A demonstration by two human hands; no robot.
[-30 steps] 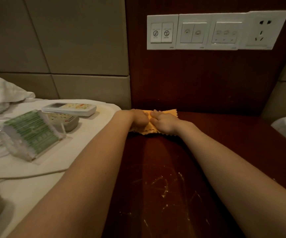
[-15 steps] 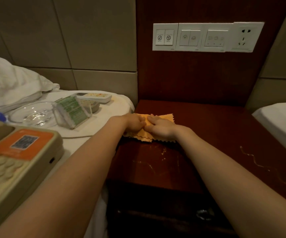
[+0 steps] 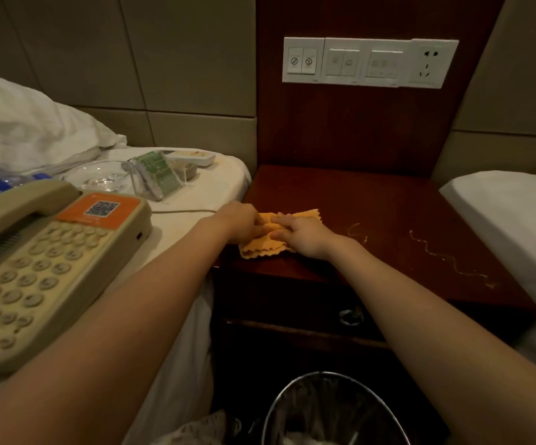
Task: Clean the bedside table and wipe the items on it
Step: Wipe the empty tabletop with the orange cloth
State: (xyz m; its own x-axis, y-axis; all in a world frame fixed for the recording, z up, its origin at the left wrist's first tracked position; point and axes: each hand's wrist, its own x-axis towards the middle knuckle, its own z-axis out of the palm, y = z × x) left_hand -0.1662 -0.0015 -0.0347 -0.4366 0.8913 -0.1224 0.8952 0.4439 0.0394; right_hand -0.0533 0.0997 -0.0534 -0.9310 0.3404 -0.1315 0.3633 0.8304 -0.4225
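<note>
The left hand [image 3: 242, 221] and right hand [image 3: 303, 236] meet on one orange cloth [image 3: 265, 250] near the tabletop's [image 3: 388, 200] front-left edge, fingers [image 3: 284, 220] curled into its folds. Open wood runs right and back, carrying two crumb trails [image 3: 449, 260]. One phone [image 3: 44, 261] sits on the bed [image 3: 196, 200], one bin [image 3: 334, 409] below.

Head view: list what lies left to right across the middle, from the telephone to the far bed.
Telephone → left hand → right hand → pale squiggly smear → white bed.
</note>
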